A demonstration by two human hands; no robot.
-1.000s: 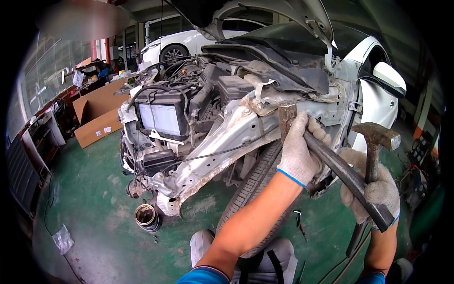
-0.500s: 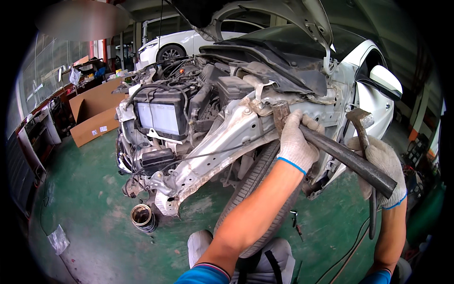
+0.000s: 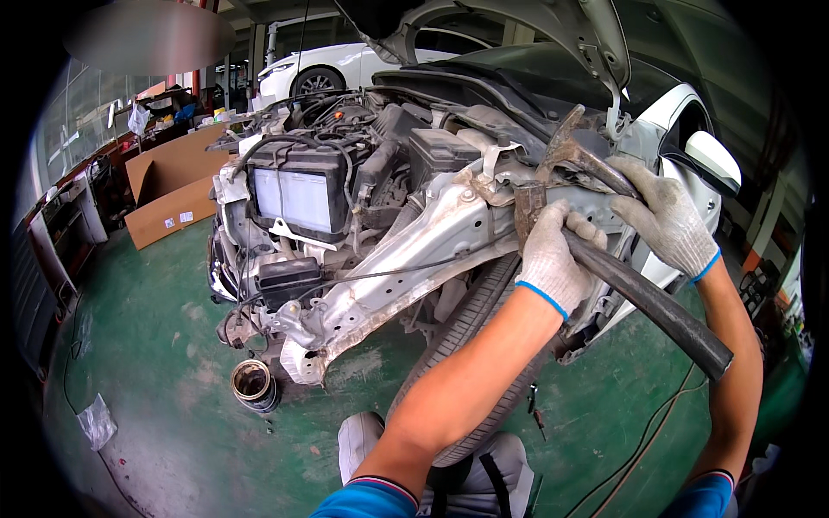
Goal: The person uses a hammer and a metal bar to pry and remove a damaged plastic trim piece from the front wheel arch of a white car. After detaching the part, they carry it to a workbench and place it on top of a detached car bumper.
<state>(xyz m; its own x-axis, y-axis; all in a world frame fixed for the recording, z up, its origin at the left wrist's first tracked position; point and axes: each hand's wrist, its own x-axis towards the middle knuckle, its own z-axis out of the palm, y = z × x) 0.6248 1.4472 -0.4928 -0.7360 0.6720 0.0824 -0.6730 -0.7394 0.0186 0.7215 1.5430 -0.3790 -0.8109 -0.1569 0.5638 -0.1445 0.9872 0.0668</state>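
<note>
My left hand (image 3: pixel 554 257), in a knitted white glove with a blue cuff, is closed around a heavy hammer (image 3: pixel 643 293) close to its rusty head. That head rests at the upper edge of the car's bare metal front rail (image 3: pixel 414 250); its dark thick handle slants down to the right. My right hand (image 3: pixel 669 211), gloved the same way, grips a smaller body hammer (image 3: pixel 566 145). The smaller hammer's head is right above the heavy one's, and whether they touch I cannot tell. Below the rail stands the front tyre (image 3: pixel 466 345).
The engine bay with its battery (image 3: pixel 294 203) is exposed, under a raised hood (image 3: pixel 596 43). An open can (image 3: pixel 255 386) stands on the green floor, left of my shoe. A cardboard box (image 3: pixel 177 203) lies farther left. A cable (image 3: pixel 639 449) and small tools (image 3: pixel 535 410) lie near the tyre.
My right hand has swung the body hammer up and to the left, from beside the heavy hammer's handle to above its head. My left hand has kept its hold, with little movement.
</note>
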